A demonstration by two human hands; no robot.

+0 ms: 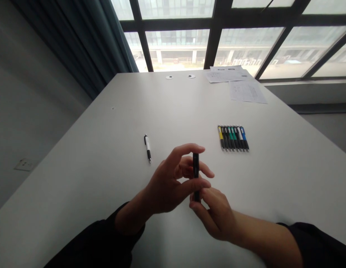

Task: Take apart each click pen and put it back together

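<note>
A black pen [195, 165] is held upright above the white table, in front of me. My left hand [178, 178] grips its upper part, with the index fingertip over the top end and the thumb across the barrel. Lower down, my right hand [217, 212] pinches the bottom part of the same pen between thumb and fingers. The pen's lower tip is hidden by the right fingers. To the left of my hands, a white pen with a black grip [147, 149] lies alone on the table.
Several pens [233, 138] in yellow, black, green, white and blue lie side by side at right on the white table [106, 149]. Printed sheets [247, 91] lie at the far right corner. Two round cable-hole covers [169, 77] sit near the far edge, below the windows.
</note>
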